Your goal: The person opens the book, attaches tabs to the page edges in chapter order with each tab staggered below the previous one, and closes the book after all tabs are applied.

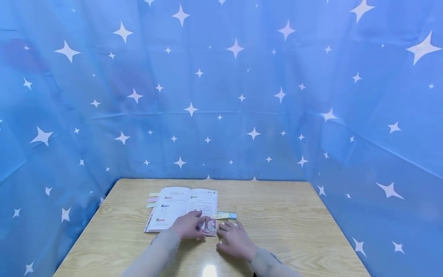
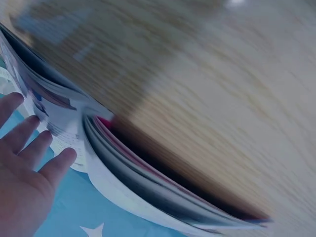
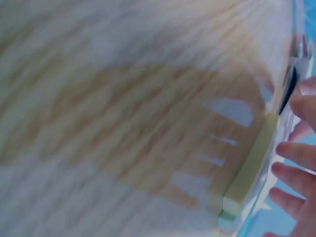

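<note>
An open book [image 1: 173, 207] lies on the table with printed pages facing up. My left hand [image 1: 188, 225] reaches over the lower part of its right page, next to a coloured picture [image 1: 210, 227]. In the left wrist view, the left fingers [image 2: 59, 165] are spread over the pages, beside the raised, curved page edges [image 2: 143, 182]. My right hand [image 1: 235, 238] is just right of the book, palm down with fingers loosely bent. Close to its fingertips lies a pad of sticky notes [image 3: 252, 163], yellow with a blue-green end. Yellow and blue strips [image 1: 225, 216] stick out at the book's right edge.
Coloured page tabs [image 1: 153, 200] stick out from the book's left side. The wooden table [image 1: 277, 204] reaches back to a blue curtain [image 1: 221, 146] with white stars, which also hangs along both sides. A bright light reflection [image 1: 209, 271] shows near the front.
</note>
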Demonstrator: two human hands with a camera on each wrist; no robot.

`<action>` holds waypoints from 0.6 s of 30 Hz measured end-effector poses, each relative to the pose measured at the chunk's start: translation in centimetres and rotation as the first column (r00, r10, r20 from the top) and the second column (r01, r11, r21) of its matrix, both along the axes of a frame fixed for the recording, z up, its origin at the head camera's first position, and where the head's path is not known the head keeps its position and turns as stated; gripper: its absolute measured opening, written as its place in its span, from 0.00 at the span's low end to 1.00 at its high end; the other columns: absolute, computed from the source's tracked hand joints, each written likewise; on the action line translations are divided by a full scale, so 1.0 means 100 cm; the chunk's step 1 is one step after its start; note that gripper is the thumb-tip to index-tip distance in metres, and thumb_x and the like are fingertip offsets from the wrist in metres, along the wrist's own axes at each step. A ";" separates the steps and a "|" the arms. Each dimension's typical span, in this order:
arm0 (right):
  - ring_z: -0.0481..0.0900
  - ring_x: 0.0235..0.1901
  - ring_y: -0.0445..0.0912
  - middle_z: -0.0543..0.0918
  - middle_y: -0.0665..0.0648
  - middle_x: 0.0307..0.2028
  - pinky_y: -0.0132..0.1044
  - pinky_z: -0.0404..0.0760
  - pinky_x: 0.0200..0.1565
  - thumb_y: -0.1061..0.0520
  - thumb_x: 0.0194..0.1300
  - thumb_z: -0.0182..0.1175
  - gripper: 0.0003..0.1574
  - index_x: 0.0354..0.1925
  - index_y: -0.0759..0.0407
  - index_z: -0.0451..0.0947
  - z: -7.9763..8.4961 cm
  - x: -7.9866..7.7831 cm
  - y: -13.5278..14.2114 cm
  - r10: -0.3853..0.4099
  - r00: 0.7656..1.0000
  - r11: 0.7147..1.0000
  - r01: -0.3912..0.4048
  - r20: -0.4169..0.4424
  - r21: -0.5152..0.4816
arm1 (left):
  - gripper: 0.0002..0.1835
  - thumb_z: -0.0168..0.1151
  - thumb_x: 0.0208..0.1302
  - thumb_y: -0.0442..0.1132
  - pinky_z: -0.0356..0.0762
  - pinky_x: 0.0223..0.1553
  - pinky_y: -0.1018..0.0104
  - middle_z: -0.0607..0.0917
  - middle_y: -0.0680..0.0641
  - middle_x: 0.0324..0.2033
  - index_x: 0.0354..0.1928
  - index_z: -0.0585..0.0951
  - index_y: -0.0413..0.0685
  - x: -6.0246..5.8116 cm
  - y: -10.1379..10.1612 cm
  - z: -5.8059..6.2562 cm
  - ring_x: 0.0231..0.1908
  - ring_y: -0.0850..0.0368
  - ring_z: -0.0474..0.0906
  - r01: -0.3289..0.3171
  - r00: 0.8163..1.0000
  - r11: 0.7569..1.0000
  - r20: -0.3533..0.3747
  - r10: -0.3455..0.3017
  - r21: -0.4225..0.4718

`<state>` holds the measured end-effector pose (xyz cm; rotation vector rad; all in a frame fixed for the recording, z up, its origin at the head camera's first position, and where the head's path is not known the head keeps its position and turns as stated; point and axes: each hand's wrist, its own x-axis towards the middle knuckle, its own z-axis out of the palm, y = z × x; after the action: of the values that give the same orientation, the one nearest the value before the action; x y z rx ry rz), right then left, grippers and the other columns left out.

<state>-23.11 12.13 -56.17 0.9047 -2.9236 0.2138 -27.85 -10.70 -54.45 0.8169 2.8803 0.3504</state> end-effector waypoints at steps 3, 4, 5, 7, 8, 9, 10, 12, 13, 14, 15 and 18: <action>0.71 0.62 0.56 0.77 0.53 0.60 0.68 0.60 0.62 0.36 0.60 0.61 0.29 0.54 0.49 0.80 0.004 0.000 0.006 -0.001 1.000 1.000 0.002 0.008 -0.012 | 0.44 0.71 0.48 0.63 0.65 0.64 0.46 0.69 0.41 0.66 0.66 0.73 0.49 -0.001 -0.003 0.000 0.66 0.41 0.64 -0.002 1.000 1.000 -0.010 0.002 -0.009; 0.71 0.62 0.56 0.77 0.53 0.60 0.67 0.60 0.62 0.36 0.60 0.61 0.29 0.54 0.49 0.80 0.005 0.001 0.008 -0.005 1.000 1.000 0.005 0.012 -0.014 | 0.46 0.71 0.47 0.63 0.64 0.64 0.46 0.69 0.41 0.67 0.66 0.72 0.49 -0.001 -0.003 0.000 0.66 0.41 0.63 -0.001 1.000 1.000 -0.016 0.001 -0.017; 0.70 0.62 0.55 0.77 0.53 0.60 0.67 0.60 0.62 0.36 0.60 0.61 0.29 0.54 0.49 0.81 0.005 0.001 0.010 -0.008 1.000 1.000 0.008 0.017 -0.017 | 0.47 0.71 0.46 0.64 0.64 0.64 0.46 0.69 0.41 0.67 0.67 0.72 0.48 -0.001 -0.004 0.000 0.67 0.41 0.63 0.001 1.000 1.000 -0.025 -0.002 -0.025; 0.70 0.63 0.55 0.77 0.54 0.60 0.67 0.60 0.62 0.36 0.61 0.61 0.30 0.55 0.50 0.80 0.007 0.003 0.013 -0.015 1.000 1.000 0.015 0.026 -0.022 | 0.48 0.72 0.45 0.64 0.64 0.64 0.44 0.68 0.41 0.67 0.68 0.71 0.48 -0.001 -0.003 0.000 0.67 0.41 0.62 0.005 0.999 0.999 -0.039 -0.006 -0.036; 0.70 0.63 0.55 0.77 0.54 0.60 0.67 0.61 0.62 0.36 0.61 0.60 0.31 0.55 0.51 0.80 0.008 0.003 0.014 -0.015 0.999 1.000 0.016 0.029 -0.024 | 0.49 0.72 0.45 0.64 0.63 0.64 0.43 0.68 0.41 0.67 0.68 0.70 0.48 -0.001 -0.003 0.000 0.67 0.41 0.61 0.005 0.999 0.999 -0.046 -0.007 -0.040; 0.69 0.63 0.55 0.78 0.54 0.60 0.67 0.61 0.62 0.36 0.61 0.60 0.31 0.56 0.51 0.80 0.009 0.004 0.015 -0.012 0.999 1.000 0.013 0.032 -0.028 | 0.49 0.72 0.44 0.64 0.63 0.64 0.42 0.68 0.41 0.67 0.68 0.70 0.48 -0.001 -0.002 0.000 0.67 0.41 0.61 0.006 0.998 0.999 -0.055 -0.009 -0.043; 0.69 0.63 0.55 0.78 0.54 0.60 0.66 0.61 0.62 0.36 0.61 0.61 0.31 0.56 0.51 0.80 0.009 0.004 0.016 -0.006 0.999 0.999 0.007 0.034 -0.032 | 0.49 0.73 0.43 0.64 0.63 0.63 0.41 0.69 0.41 0.67 0.67 0.71 0.47 0.000 -0.002 0.001 0.67 0.41 0.62 0.007 0.998 0.999 -0.063 -0.010 -0.044; 0.69 0.63 0.56 0.78 0.53 0.59 0.66 0.62 0.62 0.37 0.62 0.61 0.31 0.56 0.52 0.80 0.010 0.005 0.017 0.011 0.999 0.999 -0.009 0.037 -0.041 | 0.50 0.73 0.43 0.63 0.62 0.63 0.40 0.69 0.41 0.67 0.67 0.71 0.47 0.000 -0.001 0.002 0.67 0.41 0.61 0.008 0.997 0.999 -0.070 -0.011 -0.046; 0.69 0.63 0.56 0.78 0.53 0.59 0.66 0.62 0.61 0.37 0.62 0.61 0.30 0.56 0.52 0.80 0.010 0.005 0.017 0.019 0.999 0.999 -0.018 0.037 -0.044 | 0.50 0.74 0.43 0.63 0.63 0.63 0.40 0.69 0.41 0.67 0.67 0.71 0.47 0.000 0.000 0.002 0.67 0.42 0.62 0.010 0.997 0.999 -0.076 -0.014 -0.048; 0.69 0.63 0.55 0.78 0.53 0.59 0.66 0.63 0.61 0.37 0.62 0.61 0.30 0.56 0.52 0.80 0.011 0.006 0.018 0.027 0.999 0.999 -0.025 0.037 -0.045 | 0.50 0.74 0.42 0.63 0.63 0.63 0.40 0.69 0.41 0.67 0.67 0.71 0.47 0.000 0.000 0.002 0.67 0.42 0.62 0.013 0.997 0.999 -0.079 -0.017 -0.049; 0.69 0.63 0.55 0.78 0.53 0.59 0.65 0.63 0.61 0.38 0.62 0.61 0.30 0.56 0.52 0.80 0.011 0.006 0.018 0.031 0.999 0.999 -0.029 0.040 -0.045 | 0.50 0.74 0.42 0.62 0.63 0.63 0.40 0.69 0.42 0.67 0.68 0.71 0.48 0.000 0.001 0.002 0.67 0.42 0.62 0.017 0.997 0.999 -0.080 -0.020 -0.049; 0.69 0.63 0.54 0.78 0.53 0.59 0.65 0.63 0.61 0.38 0.62 0.61 0.29 0.56 0.51 0.80 0.012 0.007 0.018 0.035 0.998 0.999 -0.033 0.048 -0.042 | 0.49 0.75 0.43 0.61 0.62 0.63 0.39 0.69 0.43 0.67 0.68 0.70 0.49 -0.001 0.003 0.001 0.67 0.43 0.62 0.025 0.996 0.999 -0.080 -0.029 -0.048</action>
<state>-22.46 13.92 -54.93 0.9568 -2.9377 0.3017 -27.98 -10.41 -54.34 0.8813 2.9362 0.2510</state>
